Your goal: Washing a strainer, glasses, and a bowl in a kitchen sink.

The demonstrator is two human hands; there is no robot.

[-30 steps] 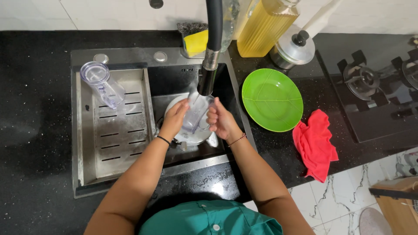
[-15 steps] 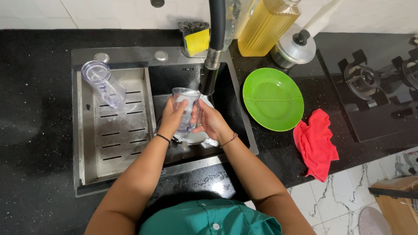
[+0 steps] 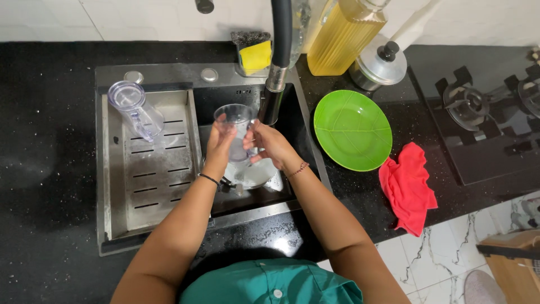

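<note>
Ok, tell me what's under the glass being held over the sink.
Under the clear glass, held by the left hand and right hand, a white plate lies in the sink basin. The hands and glass cover part of the plate.

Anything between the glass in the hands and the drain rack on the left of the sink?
Nothing visible. Left hand and right hand hold the clear glass above the basin; the drain rack is beside it, with one clear tumbler lying at its far end.
</note>
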